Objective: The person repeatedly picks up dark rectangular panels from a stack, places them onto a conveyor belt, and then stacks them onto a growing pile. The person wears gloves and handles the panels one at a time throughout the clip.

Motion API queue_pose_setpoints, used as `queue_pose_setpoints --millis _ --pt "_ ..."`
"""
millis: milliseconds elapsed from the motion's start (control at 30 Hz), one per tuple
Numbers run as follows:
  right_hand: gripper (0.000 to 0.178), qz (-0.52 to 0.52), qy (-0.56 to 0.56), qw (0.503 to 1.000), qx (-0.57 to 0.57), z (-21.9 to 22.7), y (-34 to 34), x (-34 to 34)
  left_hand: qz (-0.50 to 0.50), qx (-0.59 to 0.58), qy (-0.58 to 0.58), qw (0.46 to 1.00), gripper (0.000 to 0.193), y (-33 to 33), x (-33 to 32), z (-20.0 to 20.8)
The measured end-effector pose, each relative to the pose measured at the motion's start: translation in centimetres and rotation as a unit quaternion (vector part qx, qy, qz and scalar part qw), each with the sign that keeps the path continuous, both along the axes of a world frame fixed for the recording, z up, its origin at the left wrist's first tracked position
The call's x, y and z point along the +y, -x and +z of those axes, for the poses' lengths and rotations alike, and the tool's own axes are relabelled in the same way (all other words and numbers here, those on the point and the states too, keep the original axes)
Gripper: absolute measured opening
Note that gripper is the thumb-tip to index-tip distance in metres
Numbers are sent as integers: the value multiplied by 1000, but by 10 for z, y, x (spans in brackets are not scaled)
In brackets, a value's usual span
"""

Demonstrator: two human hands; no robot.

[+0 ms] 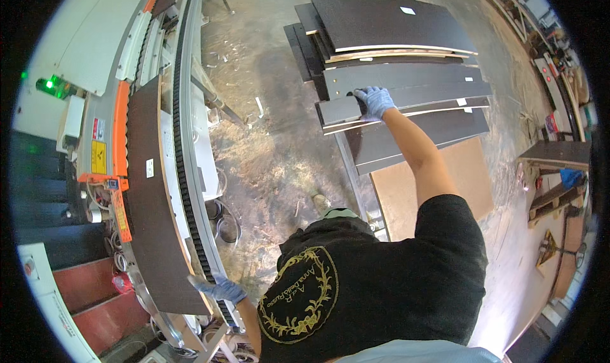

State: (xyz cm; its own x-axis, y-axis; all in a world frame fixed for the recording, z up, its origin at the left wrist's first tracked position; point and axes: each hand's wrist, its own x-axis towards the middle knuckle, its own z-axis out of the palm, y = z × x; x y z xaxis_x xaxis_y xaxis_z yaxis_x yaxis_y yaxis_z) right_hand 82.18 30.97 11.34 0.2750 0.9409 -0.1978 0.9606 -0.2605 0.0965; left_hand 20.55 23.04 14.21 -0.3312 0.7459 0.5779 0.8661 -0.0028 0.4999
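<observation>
My left hand [222,290], in a blue-grey glove, rests at the near end of a long dark brown panel [151,204], its fingers stretched out over the panel's edge. That panel lies lengthwise on the machine at my left and carries a small white label. My right hand [376,101], also gloved, reaches out to the stack at the front right. Its bent fingers close over a narrow dark panel [432,102] on top of the stack. Dark shading hides part of the fingertips there.
Wider dark panels [394,25] lie stacked beyond my right hand. A bare brown board [438,178] sits nearer, beside my right arm. Along the machine runs a black toothed track [180,128] with an orange guard [121,131]. Cables [225,223] and scraps lie on the floor.
</observation>
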Motion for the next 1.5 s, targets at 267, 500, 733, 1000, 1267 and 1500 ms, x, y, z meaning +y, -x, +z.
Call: queue_pose_setpoints --millis 267,500,733,1000,1267,1500 --pt "51 39 -10 999 27 -58 49 -131 -81 122 -20 989 66 -42 13 -23" --pt "61 -59 -54 995 65 -67 69 -192 -173 94 340 920 65 -91 24 -50" --pt "78 51 -97 979 173 25 159 -153 -334 -552 489 587 42 -195 34 -86" --pt "86 69 -134 970 189 38 174 -189 -267 -681 250 635 34 -153 59 5" --pt "68 182 10 968 172 53 236 -154 -26 -87 18 996 79 -14 46 40" --pt "48 424 5 892 154 109 415 -62 -357 283 199 868 73 -5 -4 81"
